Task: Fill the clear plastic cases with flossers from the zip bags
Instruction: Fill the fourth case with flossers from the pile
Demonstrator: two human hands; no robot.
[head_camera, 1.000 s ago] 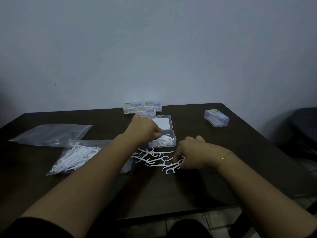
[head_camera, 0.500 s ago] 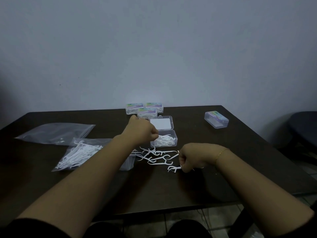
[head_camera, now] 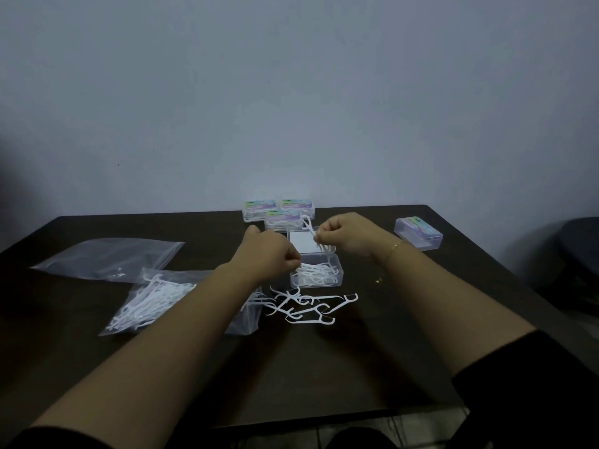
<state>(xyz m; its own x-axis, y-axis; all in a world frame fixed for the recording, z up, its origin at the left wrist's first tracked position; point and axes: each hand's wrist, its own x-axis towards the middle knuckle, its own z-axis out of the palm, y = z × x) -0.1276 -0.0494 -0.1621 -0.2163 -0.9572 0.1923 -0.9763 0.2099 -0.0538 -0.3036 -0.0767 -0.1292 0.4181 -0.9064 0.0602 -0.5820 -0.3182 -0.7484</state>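
An open clear plastic case (head_camera: pixel 337 276) sits mid-table, its lid (head_camera: pixel 301 241) lying back and several white flossers inside. My right hand (head_camera: pixel 348 234) hovers above the case and pinches a few white flossers (head_camera: pixel 311 231). My left hand (head_camera: pixel 269 254) is curled at the case's left edge; what its fingers hold is hidden. Loose flossers (head_camera: pixel 309 306) lie scattered on the table in front of the case. A zip bag (head_camera: pixel 152 299) with many flossers lies to the left, partly under my left forearm.
Three closed filled cases (head_camera: pixel 278 212) stand at the table's back edge, and another closed case (head_camera: pixel 418 232) at the right. A nearly flat second zip bag (head_camera: pixel 110 258) lies at the far left. The dark table (head_camera: pixel 421 335) ends near my body; a dark chair (head_camera: pixel 580 254) stands right.
My right hand has risen from the loose pile to above the open case, carrying flossers. My left hand has stayed at the case's left edge.
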